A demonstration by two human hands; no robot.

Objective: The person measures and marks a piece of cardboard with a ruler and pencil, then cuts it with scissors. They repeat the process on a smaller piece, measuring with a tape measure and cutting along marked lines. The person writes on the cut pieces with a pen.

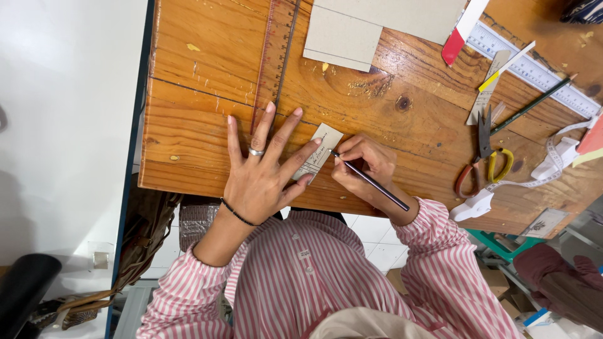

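Wooden table [207, 50] fills the view. Left hand [260, 179], fingers spread flat, pins a small paper card [320, 154] near the table's edge; right hand [364, 166] grips a dark pencil [370, 182], tip touching the card. Scissors [483, 154] lie well apart.

Scissors [483, 154], tape measure [553, 157], 2 rulers [534, 70] and perhaps cardboard [370, 25] lie on the table [201, 56].

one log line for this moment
left hand: flat on card | right hand: pencil tip on card | scissors aside
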